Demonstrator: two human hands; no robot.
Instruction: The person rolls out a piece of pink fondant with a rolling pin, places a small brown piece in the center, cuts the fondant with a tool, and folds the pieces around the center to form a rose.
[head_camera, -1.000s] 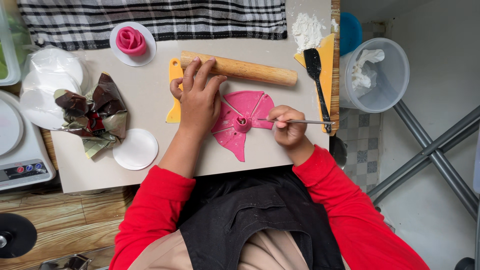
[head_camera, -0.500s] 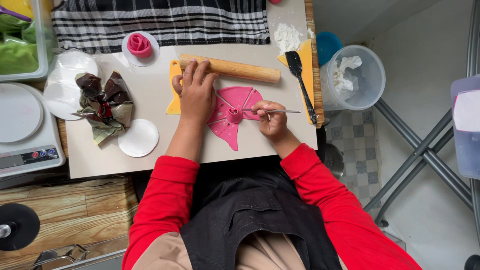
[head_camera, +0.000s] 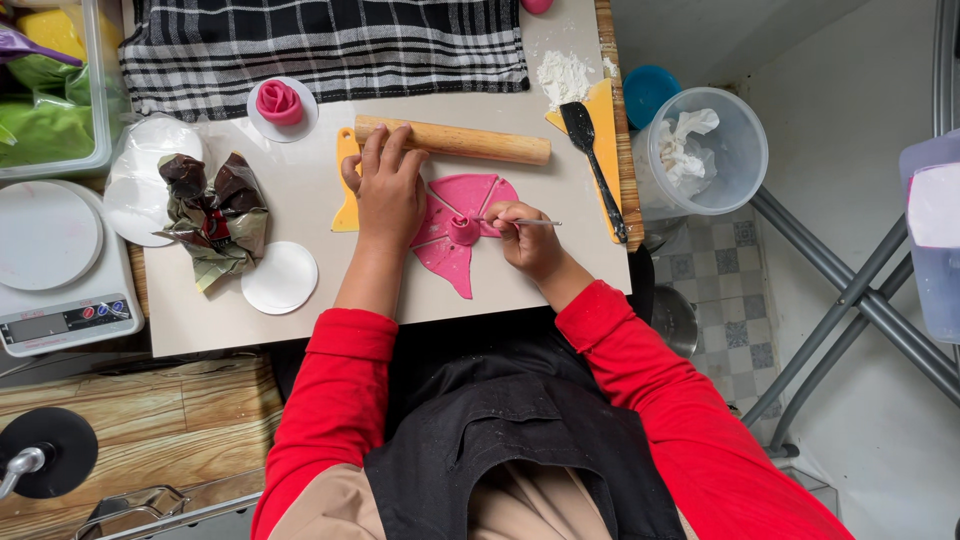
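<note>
Left hand (head_camera: 388, 192) laid flat and open on the pale work board (head_camera: 300, 300), fingers spread, holding nothing, with the fingertips touching the long wooden rolling pin (head_camera: 455, 140) just beyond them and the palm partly over a yellow plastic scraper (head_camera: 346, 185). Right hand (head_camera: 524, 238) closed around a thin metal modelling tool (head_camera: 520, 221), with its tip at the small rolled bud in the centre of the flat pink sheet of paste cut into wedges (head_camera: 460, 235). Pink sheet placed between the two hands, touching the inner edge of the left one. Beyond the right hand, a black spatula (head_camera: 592, 160) lying on a second yellow scraper (head_camera: 604, 120), beside a small heap of white powder (head_camera: 562, 75). Further out from the left hand, a finished pink paste rose on a small white disc (head_camera: 280, 103), a crumpled dark foil wrapper (head_camera: 212, 215) and another round white disc (head_camera: 280, 278). Beyond both hands, a black and white checked cloth (head_camera: 330, 45).
</note>
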